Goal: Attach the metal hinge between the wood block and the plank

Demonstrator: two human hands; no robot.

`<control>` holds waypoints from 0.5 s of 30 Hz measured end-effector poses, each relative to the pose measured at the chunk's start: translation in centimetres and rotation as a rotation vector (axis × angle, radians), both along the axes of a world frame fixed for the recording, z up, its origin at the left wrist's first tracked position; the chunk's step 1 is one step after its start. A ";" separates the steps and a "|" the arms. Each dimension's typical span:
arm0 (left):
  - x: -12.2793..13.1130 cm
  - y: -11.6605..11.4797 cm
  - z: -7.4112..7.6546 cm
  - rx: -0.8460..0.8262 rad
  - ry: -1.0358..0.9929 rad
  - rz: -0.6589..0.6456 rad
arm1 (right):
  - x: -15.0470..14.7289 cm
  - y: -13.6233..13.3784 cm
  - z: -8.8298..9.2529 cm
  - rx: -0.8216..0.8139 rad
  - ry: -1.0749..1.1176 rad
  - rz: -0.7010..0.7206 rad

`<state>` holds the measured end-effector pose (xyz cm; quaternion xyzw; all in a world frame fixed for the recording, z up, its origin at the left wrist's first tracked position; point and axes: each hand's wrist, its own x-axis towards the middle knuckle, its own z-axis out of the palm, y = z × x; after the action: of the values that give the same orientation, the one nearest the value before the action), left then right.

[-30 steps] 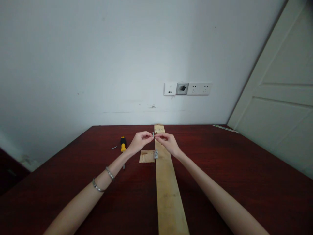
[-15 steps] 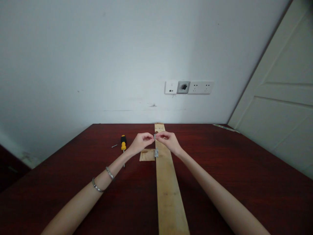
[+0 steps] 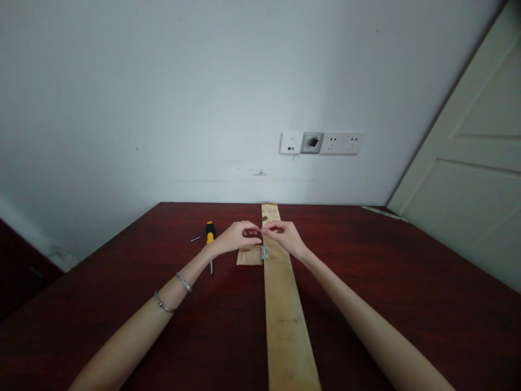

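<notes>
My left hand (image 3: 238, 237) is open, thumb and fingers apart, just left of the long wooden plank (image 3: 287, 315). My right hand (image 3: 285, 237) is closed in a pinch above the plank, on a small silvery metal piece (image 3: 262, 229) too small to name. Below the fingertips, a metal hinge (image 3: 265, 252) lies across the seam between the plank and a short wooden board (image 3: 249, 256) on its left. A screwdriver (image 3: 210, 231) with a black and yellow handle lies left of my left hand, its middle partly hidden by my wrist.
Left of the screwdriver lies a small metal bit (image 3: 195, 239). The dark red table (image 3: 163, 255) reaches back to a white wall with socket panels (image 3: 341, 143). A thin pale strip (image 3: 383, 213) rests at the back right edge, near a white door (image 3: 480, 179).
My left thumb and fingers have parted and let go of the small metal piece, which stays in my right pinch. The whole view has shifted slightly.
</notes>
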<state>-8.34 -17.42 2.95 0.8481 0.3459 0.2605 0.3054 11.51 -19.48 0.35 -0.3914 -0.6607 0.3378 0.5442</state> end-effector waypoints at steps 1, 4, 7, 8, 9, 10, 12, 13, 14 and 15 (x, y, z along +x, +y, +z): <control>-0.3 0.1 0.0 0.056 0.083 -0.007 | 0.1 0.1 -0.2 -0.009 -0.001 -0.005; -1.1 0.4 -0.5 0.141 0.366 -0.044 | 0.4 0.5 -1.0 -0.039 -0.011 -0.017; -1.4 0.6 -1.6 0.139 0.595 -0.072 | 0.8 0.9 -1.8 -0.066 -0.033 -0.028; -1.4 0.7 -1.9 0.138 0.640 -0.076 | 0.9 1.0 -2.0 -0.074 -0.041 -0.033; -1.3 0.7 -2.2 0.138 0.671 -0.080 | 0.9 1.0 -2.2 -0.080 -0.049 -0.038; -1.3 0.7 -2.4 0.138 0.689 -0.083 | 1.0 1.1 -2.4 -0.086 -0.056 -0.045; -1.1 0.6 -2.7 0.136 0.709 -0.086 | 0.9 1.1 -2.7 -0.094 -0.070 -0.057; -1.1 0.5 -2.8 0.134 0.715 -0.090 | 0.9 1.2 -2.8 -0.097 -0.076 -0.063; -1.0 0.5 -2.8 0.130 0.719 -0.095 | 0.8 1.2 -2.9 -0.098 -0.082 -0.069; -1.0 0.5 -2.8 0.125 0.720 -0.098 | 0.8 1.2 -3.0 -0.097 -0.087 -0.074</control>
<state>-9.32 -16.96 0.11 0.9180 0.3735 -0.0492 0.1239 12.29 -18.28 -2.63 -0.4557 -0.6516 0.3320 0.5075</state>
